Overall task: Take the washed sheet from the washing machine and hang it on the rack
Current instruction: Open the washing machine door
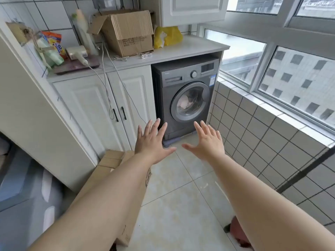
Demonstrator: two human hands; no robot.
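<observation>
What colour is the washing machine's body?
Dark grey, seen in the head view: washing machine.

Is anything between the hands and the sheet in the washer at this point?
Yes. The washing machine door is closed, with pale laundry visible behind its glass. Both the left hand and right hand are open, held out short of the machine. The floor between shows no obstacle. No rack is in view.

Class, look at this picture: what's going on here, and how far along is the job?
A person stretches both arms toward a grey washing machine under a white counter. The left hand and right hand are open, fingers spread, holding nothing. The machine's round door is closed, with pale laundry visible behind the glass. Nothing has been taken out yet; no rack is clearly in view.
</observation>
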